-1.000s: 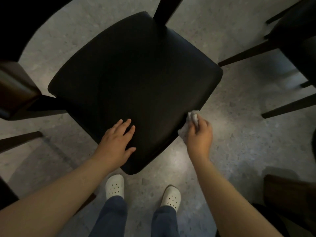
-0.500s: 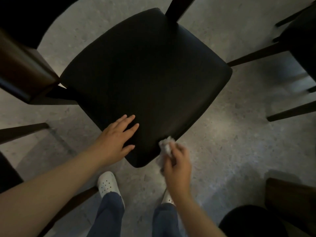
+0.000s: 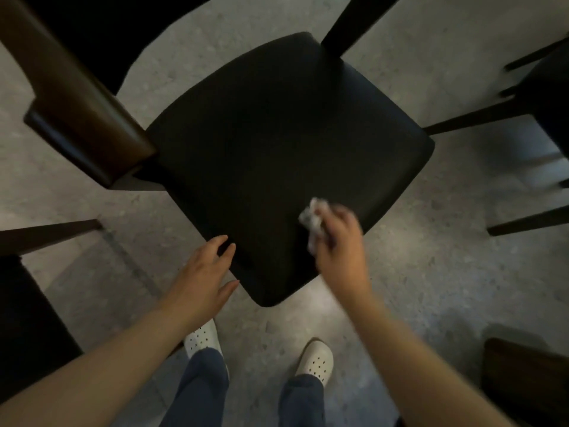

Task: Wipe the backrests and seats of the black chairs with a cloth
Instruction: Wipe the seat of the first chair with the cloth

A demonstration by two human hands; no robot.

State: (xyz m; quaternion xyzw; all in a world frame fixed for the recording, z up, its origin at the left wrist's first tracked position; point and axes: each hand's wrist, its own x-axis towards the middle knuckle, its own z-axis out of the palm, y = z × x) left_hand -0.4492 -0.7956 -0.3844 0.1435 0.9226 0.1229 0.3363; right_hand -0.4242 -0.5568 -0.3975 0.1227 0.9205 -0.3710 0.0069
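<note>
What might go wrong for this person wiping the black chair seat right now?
The cloth in the right hand is a small crumpled wad, so patches of the wide black seat may get missed. The left hand, open at the seat's near edge, might leave fresh finger marks. A neighbouring chair's dark leg lies low on the left near the white shoes, so a step sideways might catch it.

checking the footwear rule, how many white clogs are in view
2. The left clog is on the floor below the left hand; the right clog is just right of it. Both heels are under the trouser legs.
</note>
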